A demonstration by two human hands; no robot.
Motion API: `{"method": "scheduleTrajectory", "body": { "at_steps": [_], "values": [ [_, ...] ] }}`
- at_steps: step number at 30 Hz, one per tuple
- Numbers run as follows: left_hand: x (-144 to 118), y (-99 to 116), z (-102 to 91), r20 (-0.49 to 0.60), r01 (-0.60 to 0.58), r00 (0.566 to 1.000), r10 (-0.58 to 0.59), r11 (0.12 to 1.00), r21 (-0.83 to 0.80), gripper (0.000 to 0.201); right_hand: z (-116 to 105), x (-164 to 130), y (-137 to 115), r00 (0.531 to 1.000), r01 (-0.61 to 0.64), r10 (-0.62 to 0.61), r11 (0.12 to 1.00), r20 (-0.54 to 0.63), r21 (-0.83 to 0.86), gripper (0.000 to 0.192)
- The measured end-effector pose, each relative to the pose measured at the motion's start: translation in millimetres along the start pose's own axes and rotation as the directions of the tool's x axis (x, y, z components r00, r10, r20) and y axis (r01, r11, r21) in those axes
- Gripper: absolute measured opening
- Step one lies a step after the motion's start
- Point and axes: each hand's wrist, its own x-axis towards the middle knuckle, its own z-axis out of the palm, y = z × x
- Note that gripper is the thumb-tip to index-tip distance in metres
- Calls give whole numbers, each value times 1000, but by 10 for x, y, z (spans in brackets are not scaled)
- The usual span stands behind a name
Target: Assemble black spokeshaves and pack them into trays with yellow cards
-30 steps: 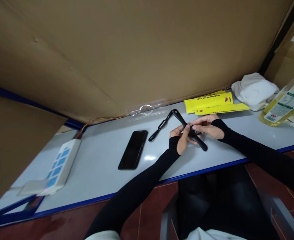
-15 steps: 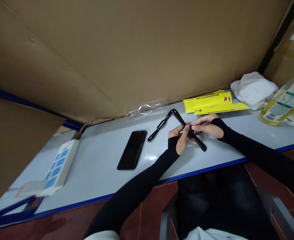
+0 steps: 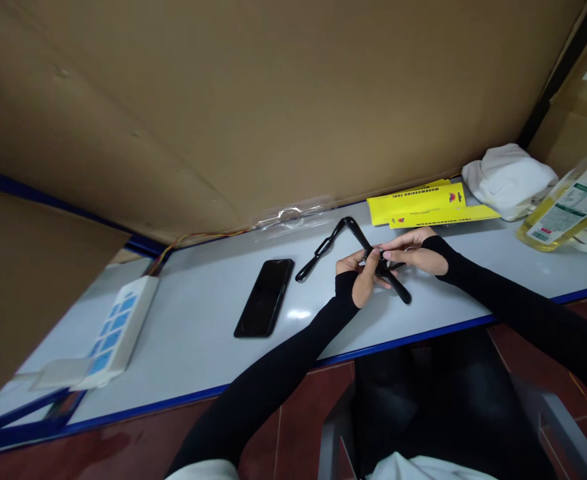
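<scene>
A black two-handled spokeshave (image 3: 398,288) is held at its middle between my two hands, its handles sticking out toward the wall and toward me. My left hand (image 3: 362,272) is closed around the centre, thumb on top and fingers beneath. From the other side, my right hand (image 3: 413,251) pinches at the same centre part with thumb and fingertips. Any small part between those fingertips is too hidden to make out. A second black spokeshave body (image 3: 322,249) with a slot in its middle lies on the table to the left, its far end close to the held one's handle.
Left of my hands lies a black phone (image 3: 264,298). Yellow tool packets (image 3: 416,203) and clear plastic packaging (image 3: 290,215) rest along the cardboard wall. A white cloth bundle (image 3: 508,175) and a bottle of yellow liquid (image 3: 560,207) stand right. A white-and-blue box (image 3: 118,330) sits far left.
The view has shifted very slightly. Both hands keep their grip on the spokeshave, with barely any finger movement; the near handle sits a touch lower.
</scene>
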Motion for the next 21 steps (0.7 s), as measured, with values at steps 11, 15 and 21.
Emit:
{"method": "scheduleTrajectory", "body": {
  "at_steps": [11, 15, 21],
  "values": [
    [-25, 54, 22, -73, 17, 997, -17, 1000, -1, 73, -370, -9, -141, 952, 119, -276, 737, -135, -666, 28],
    [-44, 87, 19, -65, 34, 997, -35, 999, -18, 68, -923, -60, -237, 986, 105, -166, 473, 28, -875, 25],
    [-32, 120, 6, -75, 100, 992, -102, 994, -34, 60, -1194, -94, -248, 998, -21, 64, 380, 3, -925, 35]
  ]
}}
